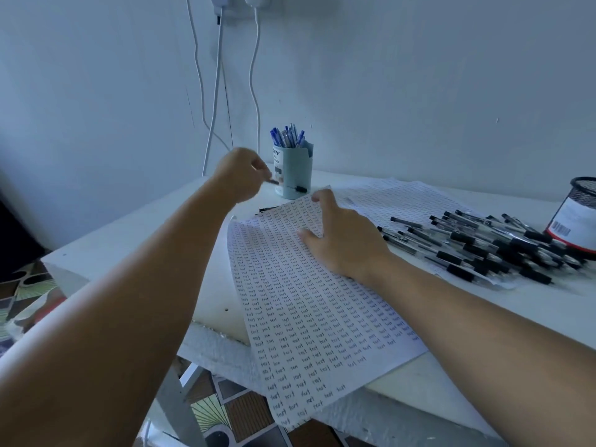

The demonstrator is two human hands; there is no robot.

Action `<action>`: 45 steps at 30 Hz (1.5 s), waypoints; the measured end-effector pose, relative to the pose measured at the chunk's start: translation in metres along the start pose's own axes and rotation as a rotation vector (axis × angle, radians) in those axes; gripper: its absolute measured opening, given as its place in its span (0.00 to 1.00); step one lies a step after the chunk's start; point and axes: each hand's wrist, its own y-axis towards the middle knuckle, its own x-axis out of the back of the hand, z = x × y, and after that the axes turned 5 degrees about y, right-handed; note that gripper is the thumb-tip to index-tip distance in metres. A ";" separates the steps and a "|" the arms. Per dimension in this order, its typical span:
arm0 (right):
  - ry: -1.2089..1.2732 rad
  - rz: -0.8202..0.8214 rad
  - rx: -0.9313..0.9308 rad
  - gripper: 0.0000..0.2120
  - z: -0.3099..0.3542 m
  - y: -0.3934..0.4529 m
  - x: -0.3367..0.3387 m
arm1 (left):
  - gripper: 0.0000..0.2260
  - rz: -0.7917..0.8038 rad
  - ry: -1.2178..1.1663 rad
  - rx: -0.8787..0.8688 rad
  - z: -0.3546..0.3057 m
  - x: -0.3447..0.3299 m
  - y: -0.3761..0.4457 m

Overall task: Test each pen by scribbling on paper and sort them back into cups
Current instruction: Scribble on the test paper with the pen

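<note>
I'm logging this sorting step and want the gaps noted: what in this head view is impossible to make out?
- Pen in the left hand: motion-blurred, its near end hidden by the fingers.
- Mesh cup: cut off by the right edge; contents unseen.
- Blue cup label: partly covered by the left hand, print too small.
- Paper under the right hand: covered.

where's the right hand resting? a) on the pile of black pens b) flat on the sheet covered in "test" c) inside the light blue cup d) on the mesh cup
b: the right hand lies with straight fingers on the written sheet, apart from the black pens.
</note>
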 end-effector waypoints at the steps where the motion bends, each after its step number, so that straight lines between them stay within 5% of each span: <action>1: 0.035 -0.034 0.000 0.28 0.000 -0.001 0.000 | 0.04 -0.056 0.000 -0.032 -0.004 0.008 0.001; 5: 0.096 -0.332 0.096 0.34 -0.002 0.001 -0.001 | 0.05 -0.164 0.119 -0.197 -0.032 0.041 -0.013; 8: 0.044 -0.552 0.160 0.36 -0.003 0.007 0.006 | 0.05 -0.061 0.148 -0.303 -0.061 0.057 -0.034; 15: 0.081 -0.427 0.138 0.07 -0.012 0.000 0.031 | 0.07 0.246 -0.153 -0.267 -0.086 0.034 -0.049; 18: 0.111 -0.406 0.030 0.11 -0.023 -0.011 0.044 | 0.09 0.447 -0.392 -0.147 -0.081 0.011 -0.052; 21: 0.135 -0.380 -0.078 0.26 -0.029 -0.022 0.057 | 0.17 0.728 -0.516 -0.055 -0.072 -0.009 -0.056; 26: 0.113 -0.372 -0.265 0.33 -0.038 -0.043 0.081 | 0.17 0.825 -0.483 0.000 -0.070 -0.028 -0.057; 28: 0.211 -0.384 -0.318 0.33 -0.041 -0.048 0.090 | 0.14 0.825 -0.335 -0.051 -0.073 -0.033 -0.061; 32: 0.299 -0.425 -0.270 0.28 -0.032 -0.054 0.092 | 0.43 0.921 0.257 -0.282 -0.098 -0.039 -0.082; 37: 0.920 -0.405 -0.234 0.23 -0.019 -0.062 0.099 | 0.55 0.790 0.716 -0.347 -0.121 -0.051 -0.092; 39: 1.034 -0.395 -0.301 0.18 -0.023 -0.066 0.100 | 0.55 0.746 0.779 -0.328 -0.121 -0.052 -0.090; 45: 1.117 -0.172 -0.457 0.35 -0.054 -0.100 0.101 | 0.53 0.728 0.674 -0.230 -0.118 -0.055 -0.077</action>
